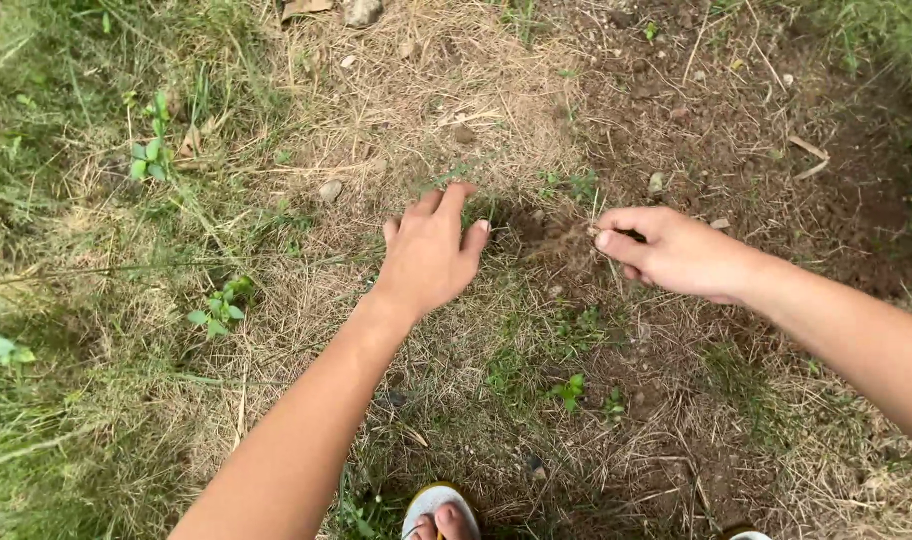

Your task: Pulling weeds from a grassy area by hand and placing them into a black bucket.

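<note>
You are mid-weeding — right hand [676, 252] pinches a dry grass tuft [568, 238], left hand [431, 250] hovers open-fingered; next, pull it free.

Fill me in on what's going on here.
A person bends over a patch of dry grass and bare soil. The left hand reaches down, fingers spread, over a small green weed. The right hand is pinched shut on a tuft of dry grass and roots. A sandalled foot shows below.

head cam, looking straight down (close) at ground [456, 80]
</note>
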